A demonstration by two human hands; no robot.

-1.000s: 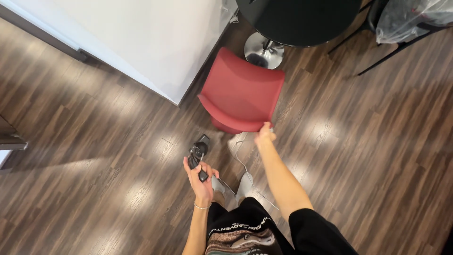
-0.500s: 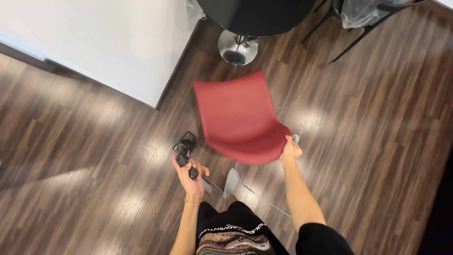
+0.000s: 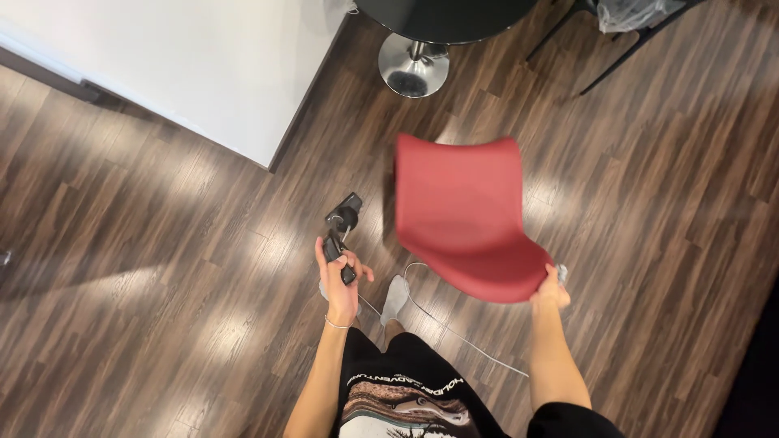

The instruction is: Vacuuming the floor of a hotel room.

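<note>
Fingers [image 3: 545,285] of right hand [image 3: 550,294] curled tight on red chair [image 3: 464,217] edge | left hand [image 3: 339,280] gripped black gadget [image 3: 339,235] | chair was above wood floor [image 3: 162,268], beside table base [image 3: 414,71]

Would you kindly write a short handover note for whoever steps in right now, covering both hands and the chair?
Left hand: shut on a small black device, held out over the wood floor.
Right hand: shut on the edge of the red chair.
Chair: beside the round black table's chrome base, seat seen from above; whether its legs touch the floor cannot be told.
Done: chair gripped. Left: chair not yet released.
</note>
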